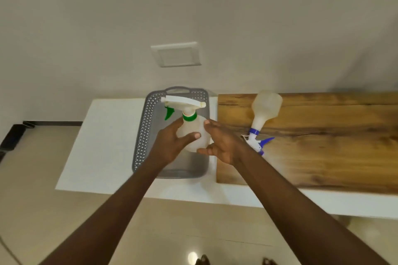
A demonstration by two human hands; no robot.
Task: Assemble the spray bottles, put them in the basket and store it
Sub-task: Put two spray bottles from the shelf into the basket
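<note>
A translucent spray bottle with a green collar and green trigger [189, 127] stands upright over the grey perforated basket [146, 127]. My left hand [172, 144] wraps its body from the left and my right hand [221, 144] holds it from the right. Whether the bottle rests on the basket floor is hidden by my hands. A second spray bottle with a blue collar and blue trigger [263, 112] lies on its side on the wooden board [323, 135], just right of my right hand.
The basket sits on a white tabletop [103, 140] against a beige wall. The wooden board covers the table's right part. A white wall plate [175, 54] hangs above the basket. Tiled floor lies below the table's near edge.
</note>
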